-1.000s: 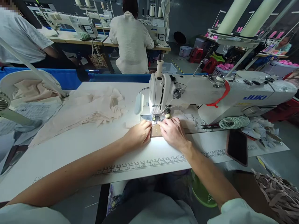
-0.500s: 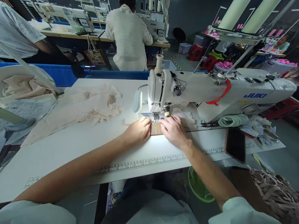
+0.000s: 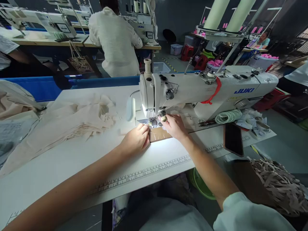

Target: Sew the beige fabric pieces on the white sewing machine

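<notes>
A white JUKI sewing machine stands on the white table, its lamp lighting the needle area. A small tan piece of material lies flat just below the presser foot. My left hand rests curled at the piece's left edge, fingertips pinched on it near the needle. My right hand lies over the piece's upper right corner, fingers bent and pressing it down beside the foot. What lies under the fingertips is hidden.
A heap of beige fabric pieces lies left of the machine. A dark phone and a coil of pale cord sit at the right. A box of tan strips stands lower right. A person in white works at the bench beyond.
My view has swung right, so everything sits further left in the frame. My right hand has moved up closer to the presser foot, uncovering more of the tan piece; my left hand stays at its edge.
</notes>
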A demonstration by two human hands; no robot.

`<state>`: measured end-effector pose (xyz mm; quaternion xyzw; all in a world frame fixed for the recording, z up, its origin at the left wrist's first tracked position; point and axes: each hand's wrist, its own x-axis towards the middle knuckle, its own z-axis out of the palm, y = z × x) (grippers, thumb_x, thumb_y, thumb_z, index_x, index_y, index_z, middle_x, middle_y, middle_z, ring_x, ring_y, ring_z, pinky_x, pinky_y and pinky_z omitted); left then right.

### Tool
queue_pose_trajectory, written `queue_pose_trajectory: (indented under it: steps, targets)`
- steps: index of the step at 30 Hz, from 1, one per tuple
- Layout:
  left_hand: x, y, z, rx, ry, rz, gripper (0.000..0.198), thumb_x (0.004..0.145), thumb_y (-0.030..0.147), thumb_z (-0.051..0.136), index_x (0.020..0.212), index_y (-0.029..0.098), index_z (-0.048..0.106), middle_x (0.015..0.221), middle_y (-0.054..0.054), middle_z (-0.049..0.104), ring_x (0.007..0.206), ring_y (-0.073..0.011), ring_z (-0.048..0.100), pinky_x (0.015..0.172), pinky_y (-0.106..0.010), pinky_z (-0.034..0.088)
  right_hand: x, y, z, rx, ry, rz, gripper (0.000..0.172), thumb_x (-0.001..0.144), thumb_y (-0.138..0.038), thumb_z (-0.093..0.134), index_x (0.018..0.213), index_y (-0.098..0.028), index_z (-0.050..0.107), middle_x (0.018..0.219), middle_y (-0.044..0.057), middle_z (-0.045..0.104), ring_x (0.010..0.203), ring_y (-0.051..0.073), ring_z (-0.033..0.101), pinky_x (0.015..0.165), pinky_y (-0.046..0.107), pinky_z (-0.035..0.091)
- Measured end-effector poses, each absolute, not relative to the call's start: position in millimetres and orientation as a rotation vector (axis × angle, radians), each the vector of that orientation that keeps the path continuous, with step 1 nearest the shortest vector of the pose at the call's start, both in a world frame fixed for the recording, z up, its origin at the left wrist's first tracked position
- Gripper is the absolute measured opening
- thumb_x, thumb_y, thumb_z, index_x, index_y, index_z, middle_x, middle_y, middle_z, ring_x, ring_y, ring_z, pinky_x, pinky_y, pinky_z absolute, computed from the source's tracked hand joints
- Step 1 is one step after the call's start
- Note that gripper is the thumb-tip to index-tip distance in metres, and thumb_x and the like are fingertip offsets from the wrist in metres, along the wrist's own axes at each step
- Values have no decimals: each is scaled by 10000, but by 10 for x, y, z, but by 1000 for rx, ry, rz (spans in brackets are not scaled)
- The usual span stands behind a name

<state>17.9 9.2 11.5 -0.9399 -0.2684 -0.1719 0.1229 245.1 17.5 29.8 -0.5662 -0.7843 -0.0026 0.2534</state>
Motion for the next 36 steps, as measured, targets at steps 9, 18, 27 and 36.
queue_pose_trajectory:
  steps: [9,18,27,36]
  targets:
    - [164,177,107,-2733,-821,-578,306,1003,162,420,1039,104,719,1050,-179,723,918,-281,640,810,-397,607,2413,181,291,-1559,-2180,-69,365,1070,-279,506,752,-203,669,738,45,745,715,166,636,745,308,311]
    - [88,233,205,-2678,-1181,-624,251,946,187,471,1059,156,693,1053,-156,714,937,-295,659,737,-403,572,2456,17,333,-1488,-2198,-44,377,1044,-235,482,704,-212,643,616,12,637,597,150,532,675,311,304]
    - [-155,148,558,-2988,-1938,-726,325,906,376,514,663,197,634,609,-21,630,563,-166,571,568,-281,439,2094,-217,375,-1460,-2263,382,165,978,-381,679,960,-221,713,902,14,704,770,143,622,658,262,417]
    - [-274,-411,853,-3090,-2117,-1264,396,883,575,595,813,195,680,673,-17,672,623,-171,614,580,-268,481,1897,-189,343,-1438,-2186,538,67,956,-281,636,935,-218,631,874,4,669,781,161,637,662,274,449]
